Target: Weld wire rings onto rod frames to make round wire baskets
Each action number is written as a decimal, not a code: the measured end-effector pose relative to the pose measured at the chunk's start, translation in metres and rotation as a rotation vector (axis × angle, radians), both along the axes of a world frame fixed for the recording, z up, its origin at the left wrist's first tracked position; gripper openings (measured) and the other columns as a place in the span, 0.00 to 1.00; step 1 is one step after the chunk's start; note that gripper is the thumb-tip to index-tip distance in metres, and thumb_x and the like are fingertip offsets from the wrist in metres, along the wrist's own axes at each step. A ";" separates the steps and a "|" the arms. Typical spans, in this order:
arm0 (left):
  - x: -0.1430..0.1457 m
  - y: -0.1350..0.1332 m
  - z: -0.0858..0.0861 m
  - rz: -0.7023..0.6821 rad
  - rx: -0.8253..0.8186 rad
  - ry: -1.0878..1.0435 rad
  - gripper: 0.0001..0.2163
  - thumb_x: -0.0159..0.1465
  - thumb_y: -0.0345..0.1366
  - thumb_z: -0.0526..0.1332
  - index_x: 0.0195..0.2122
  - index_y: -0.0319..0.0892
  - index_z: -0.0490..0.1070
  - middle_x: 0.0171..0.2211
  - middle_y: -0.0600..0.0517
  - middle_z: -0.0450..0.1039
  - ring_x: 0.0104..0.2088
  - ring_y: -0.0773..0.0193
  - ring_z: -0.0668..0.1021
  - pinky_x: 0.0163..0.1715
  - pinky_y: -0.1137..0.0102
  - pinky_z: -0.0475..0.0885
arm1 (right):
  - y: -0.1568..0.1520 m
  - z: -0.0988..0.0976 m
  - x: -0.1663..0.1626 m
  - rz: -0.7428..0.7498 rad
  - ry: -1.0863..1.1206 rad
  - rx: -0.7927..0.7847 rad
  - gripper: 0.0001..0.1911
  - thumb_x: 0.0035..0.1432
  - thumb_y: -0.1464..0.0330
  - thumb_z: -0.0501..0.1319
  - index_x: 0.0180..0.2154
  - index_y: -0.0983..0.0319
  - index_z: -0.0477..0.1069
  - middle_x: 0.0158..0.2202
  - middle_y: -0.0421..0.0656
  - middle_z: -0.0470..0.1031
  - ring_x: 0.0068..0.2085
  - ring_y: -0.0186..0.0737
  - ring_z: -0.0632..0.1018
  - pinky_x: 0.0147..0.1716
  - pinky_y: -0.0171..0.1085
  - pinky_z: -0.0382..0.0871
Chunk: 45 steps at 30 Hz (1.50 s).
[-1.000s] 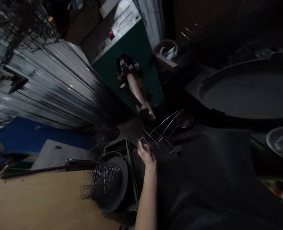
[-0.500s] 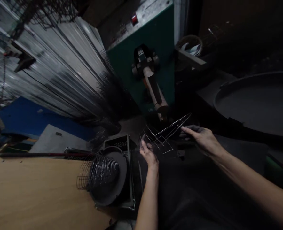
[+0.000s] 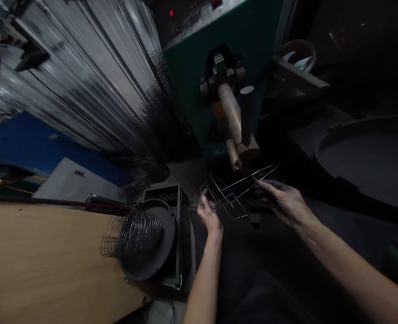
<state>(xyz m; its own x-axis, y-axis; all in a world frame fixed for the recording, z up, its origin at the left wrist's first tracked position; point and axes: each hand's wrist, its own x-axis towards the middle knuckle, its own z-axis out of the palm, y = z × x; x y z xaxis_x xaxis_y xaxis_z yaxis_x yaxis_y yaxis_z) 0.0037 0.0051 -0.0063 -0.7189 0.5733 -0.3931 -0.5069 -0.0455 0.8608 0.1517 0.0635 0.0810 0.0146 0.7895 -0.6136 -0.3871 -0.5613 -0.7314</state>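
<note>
Evidently the work stands partway: one wire frame (image 3: 233, 196) is in hand and has not been set down. Clock positions take that frame as the centre of the dial, 12 being straight ahead of the worker.

The left hand (image 3: 210, 217), at 8 o'clock, has thumb and fingers closed on the frame's edge. The right hand (image 3: 284, 200), at 3 o'clock, pinches the wire on its own side. The hands are apart, the frame spanning between them at a tilt.

At 12 o'clock, the stout metal arms (image 3: 232, 110) of a green machine (image 3: 262, 49) end just beyond the frame. Whether any wire touches them cannot be told in this poor light, nor can the soundness of the frame's crossings.

Farther out at 8 o'clock, a bunch of curved wire pieces (image 3: 141, 231) lies on a dark round dish (image 3: 167, 229), which sits at a crate (image 3: 167, 195). Whether these are finished or waiting cannot be established, so the count done and the count left remain open. At 2 o'clock is a large round tray (image 3: 377, 148), too dim to inspect. Outstanding, in my judgement: completing and releasing the held frame.
</note>
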 end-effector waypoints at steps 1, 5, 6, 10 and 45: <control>0.000 0.000 0.001 0.006 0.002 -0.006 0.30 0.52 0.58 0.64 0.44 0.35 0.75 0.18 0.62 0.49 0.18 0.76 0.54 0.18 0.77 0.49 | 0.000 -0.001 0.000 0.010 -0.008 0.000 0.22 0.33 0.66 0.78 0.31 0.66 0.75 0.31 0.44 0.75 0.26 0.32 0.74 0.17 0.25 0.68; 0.000 0.001 0.008 0.002 -0.001 -0.002 0.31 0.51 0.59 0.64 0.42 0.34 0.74 0.17 0.62 0.49 0.18 0.76 0.54 0.18 0.78 0.48 | 0.000 0.003 -0.003 0.027 -0.002 -0.010 0.20 0.35 0.67 0.78 0.30 0.66 0.74 0.30 0.42 0.74 0.25 0.32 0.74 0.18 0.25 0.69; 0.000 0.001 0.010 0.002 -0.003 0.000 0.31 0.50 0.59 0.64 0.42 0.34 0.74 0.17 0.62 0.49 0.18 0.76 0.53 0.18 0.78 0.47 | 0.000 0.005 -0.005 0.018 -0.001 -0.017 0.19 0.35 0.68 0.77 0.30 0.67 0.74 0.29 0.43 0.74 0.25 0.32 0.74 0.19 0.26 0.69; -0.001 0.002 0.018 -0.003 0.007 0.006 0.32 0.50 0.59 0.64 0.44 0.33 0.74 0.17 0.63 0.47 0.18 0.76 0.52 0.18 0.77 0.46 | 0.001 0.010 -0.010 -0.004 -0.012 -0.043 0.12 0.42 0.72 0.74 0.29 0.67 0.74 0.29 0.43 0.74 0.24 0.31 0.73 0.18 0.26 0.68; -0.014 0.019 0.032 0.003 -0.023 0.138 0.12 0.66 0.36 0.55 0.37 0.34 0.75 0.23 0.55 0.64 0.22 0.75 0.63 0.25 0.77 0.60 | -0.041 0.039 0.002 0.498 -0.401 0.344 0.19 0.40 0.56 0.74 0.31 0.62 0.77 0.30 0.44 0.74 0.29 0.36 0.74 0.24 0.29 0.70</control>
